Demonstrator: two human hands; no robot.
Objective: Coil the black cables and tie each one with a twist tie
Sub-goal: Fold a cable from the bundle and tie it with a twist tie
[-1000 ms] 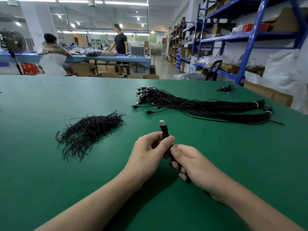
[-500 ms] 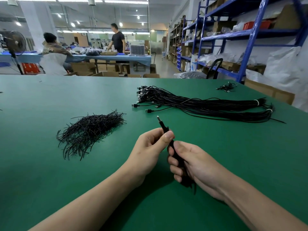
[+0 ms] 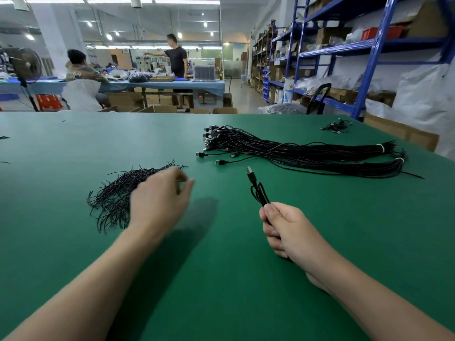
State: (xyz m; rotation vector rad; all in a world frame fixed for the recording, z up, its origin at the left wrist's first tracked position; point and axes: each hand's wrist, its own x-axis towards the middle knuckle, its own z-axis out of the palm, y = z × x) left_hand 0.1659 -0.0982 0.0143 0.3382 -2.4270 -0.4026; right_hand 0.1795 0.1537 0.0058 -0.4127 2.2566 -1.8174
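- One coiled cable [image 3: 259,191] is sitting in the right hand [image 3: 290,232], which is holding it just above the desk [image 3: 357,237] at the front middle. Its USB plug [image 3: 251,174] is poking up and away from the fist.
- The right fingers [image 3: 272,233] are curling round the lower part of the coil and pressing it into the palm, so only the top loops are showing.
- I am judging this cable to be light, thin and soft, with a little spring in it, so the loops will probably try to open if the grip slackens.
- I am reckoning the best hold is across one end of the coil, never by the plug, which leaves the waist bare for the tie.
- The left hand [image 3: 160,200] is hovering over the near edge of the twist ties [image 3: 114,195]. It is blurred. Its fingers are bending toward the thumb, but I cannot tell whether they are pinching a tie.
- The ties are looking wiry and tangled, so I am expecting one to drag its neighbours along. Taking a free end at the edge of the pile seems wisest.
- Farther back, a long bundle [image 3: 307,155] of uncoiled black cables is lying across the desk, with its plugs to the left and white bands [image 3: 381,148] near its right end.
- A small heap [image 3: 336,126] of cables is lying near the far right corner.
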